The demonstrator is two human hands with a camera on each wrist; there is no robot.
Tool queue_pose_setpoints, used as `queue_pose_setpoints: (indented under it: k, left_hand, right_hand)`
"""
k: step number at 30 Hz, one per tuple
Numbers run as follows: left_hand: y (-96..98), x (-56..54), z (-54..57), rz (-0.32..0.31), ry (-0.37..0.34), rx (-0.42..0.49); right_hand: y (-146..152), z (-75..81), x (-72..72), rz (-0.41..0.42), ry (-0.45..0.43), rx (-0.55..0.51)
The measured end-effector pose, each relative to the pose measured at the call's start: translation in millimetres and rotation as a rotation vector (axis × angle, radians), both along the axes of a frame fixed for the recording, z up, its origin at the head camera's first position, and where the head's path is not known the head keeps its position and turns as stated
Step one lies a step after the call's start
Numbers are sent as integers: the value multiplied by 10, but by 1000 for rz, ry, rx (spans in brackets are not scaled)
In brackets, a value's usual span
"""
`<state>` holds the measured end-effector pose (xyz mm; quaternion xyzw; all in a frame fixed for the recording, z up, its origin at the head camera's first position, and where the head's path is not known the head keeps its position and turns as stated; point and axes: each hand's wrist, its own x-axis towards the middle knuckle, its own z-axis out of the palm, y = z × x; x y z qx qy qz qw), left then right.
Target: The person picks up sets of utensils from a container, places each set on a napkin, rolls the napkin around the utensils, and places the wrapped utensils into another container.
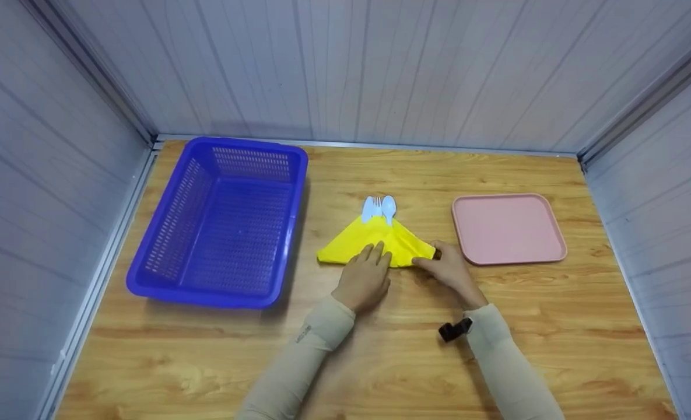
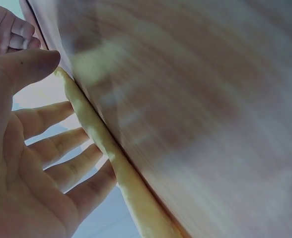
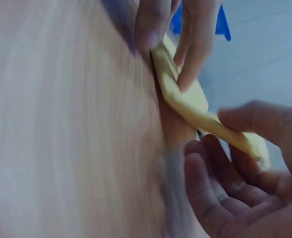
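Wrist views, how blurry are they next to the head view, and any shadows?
Head view: fairly crisp, with a soft shadow beside the blue basket; left wrist view: the tabletop smeared with dim patches, the yellow napkin's edge clearer; right wrist view: the tabletop streaky, the right hand slightly soft.

The left hand [image 2: 27, 181] extends its fingers, slightly spread, with the tips against the yellow cloth [image 2: 97, 129]. The cloth appears as a narrow strip along the wood-grain tabletop [image 2: 210, 124]. The right hand [image 2: 2, 32], fingers curled, is positioned to the right, beyond the left thumb.
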<state>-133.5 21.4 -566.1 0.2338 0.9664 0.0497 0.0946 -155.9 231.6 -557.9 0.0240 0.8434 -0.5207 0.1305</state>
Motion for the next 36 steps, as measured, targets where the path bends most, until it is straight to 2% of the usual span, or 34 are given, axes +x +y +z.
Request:
queue_pose_setpoints:
  k: [3, 5, 11, 16, 19, 25, 32, 36]
  left_hand:
    - [-5, -6, 0, -11, 6, 11]
    - [-6, -10, 0, -18, 12, 20]
    - [3, -14, 0, -11, -3, 27]
    - [20, -12, 5, 4, -36, 11]
    - [25, -12, 4, 7, -41, 5]
    - [17, -6, -4, 3, -33, 11]
    - [-38, -8, 9, -6, -60, 24]
    - [-84, -9, 10, -38, -58, 44]
  right_hand:
    - [-101, -21, 38, -80, 31, -62]
    - [-165, -29, 55, -105, 53, -83]
    - [-301, -55, 56, -97, 114, -118]
    - [-386, -95, 31, -101, 127, -211]
    - [-443, -13, 40, -85, 112, -244]
    - [-545, 255, 88, -35, 90, -212]
    - [-521, -104, -44, -19, 123, -216]
    - [-534, -124, -44, -32, 134, -204]
